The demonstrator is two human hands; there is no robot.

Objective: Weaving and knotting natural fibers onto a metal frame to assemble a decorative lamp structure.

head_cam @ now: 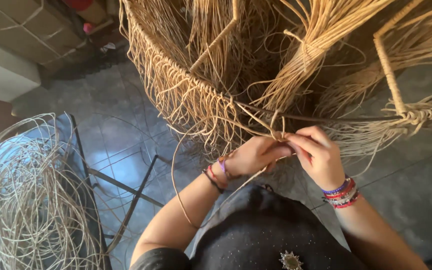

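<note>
A large round frame wrapped in tan rattan strands (186, 95) fills the upper middle of the head view, with loose fringes hanging from its rim. My left hand (253, 156) and my right hand (320, 152) meet at the rim's near edge. Both pinch a thin rattan strand (275, 125) that loops up around the dark rim wire. A long tail of the strand curves down past my left forearm. Bead bracelets sit on both wrists.
A loose coil of thin rattan (26, 200) lies on a dark metal stand (121, 185) at the lower left. Grey tiled floor (406, 190) lies below. Cardboard boxes (21, 25) stand at the upper left. Bundled rattan and a wrapped upright rod (388, 70) rise inside the frame.
</note>
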